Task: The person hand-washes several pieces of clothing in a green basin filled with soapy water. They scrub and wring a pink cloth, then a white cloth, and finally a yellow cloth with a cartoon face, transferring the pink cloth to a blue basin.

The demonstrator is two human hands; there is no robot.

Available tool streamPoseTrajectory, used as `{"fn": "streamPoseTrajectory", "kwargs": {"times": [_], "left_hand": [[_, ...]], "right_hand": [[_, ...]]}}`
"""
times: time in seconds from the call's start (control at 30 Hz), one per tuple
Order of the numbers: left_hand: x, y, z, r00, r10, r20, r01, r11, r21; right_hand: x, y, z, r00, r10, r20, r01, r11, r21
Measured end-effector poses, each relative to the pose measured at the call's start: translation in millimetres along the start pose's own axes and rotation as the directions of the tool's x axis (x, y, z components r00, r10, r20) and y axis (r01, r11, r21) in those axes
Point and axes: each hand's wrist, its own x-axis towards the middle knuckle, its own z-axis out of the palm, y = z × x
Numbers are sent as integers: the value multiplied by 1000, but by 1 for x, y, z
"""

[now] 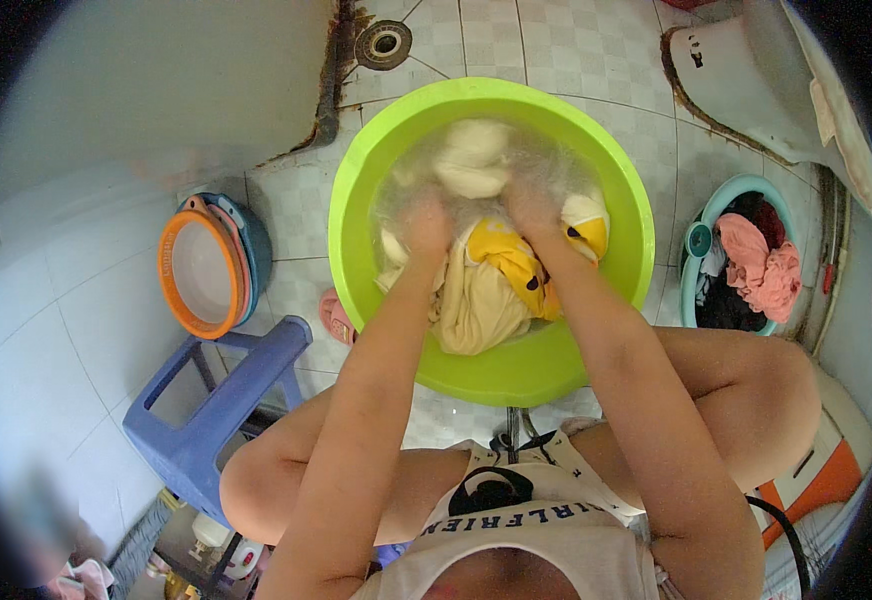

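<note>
A large lime-green basin [359, 160] holds cloudy water and wet laundry. Inside it, my left hand [426, 222] is down in the water at the left, beside a cream cloth [481, 310]. My right hand [533, 207] reaches in at the right, close to a yellow printed cloth [501, 250]. Murky water and blur hide the fingers of both hands, so their grip does not show. Beyond them, a pale bunched cloth [474, 155] bulges above the surface. Against the right wall of the basin lies a white and yellow piece [586, 225] with a dark spot.
Nested basins, the front one orange-rimmed [171, 285], lean at the left near a blue plastic stool [206, 440]. A pink slipper [336, 318] touches the green basin's left side. At the right stands a light-blue basket [691, 285] of clothes. A floor drain [384, 44] lies beyond.
</note>
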Motion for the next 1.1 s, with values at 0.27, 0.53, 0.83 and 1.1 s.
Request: {"fn": "streamPoseTrajectory", "kwargs": {"times": [0.27, 0.53, 0.83, 1.1], "left_hand": [[-14, 20, -66, 880, -76, 468, 472, 51, -880], [-114, 10, -112, 866, -128, 484, 314, -615, -724], [-163, 62, -74, 891, -451, -53, 421, 863, -278], [-142, 65, -36, 933, -313, -178, 289, 945, -151]], "right_hand": [[1, 44, -33, 820, 244, 518, -540, 26, 841], [-73, 40, -84, 814, 406, 415, -361, -208, 909], [-60, -26, -91, 979, -71, -190, 78, 996, 30], [-41, -43, -22, 990, -103, 93, 83, 976, 199]]}}
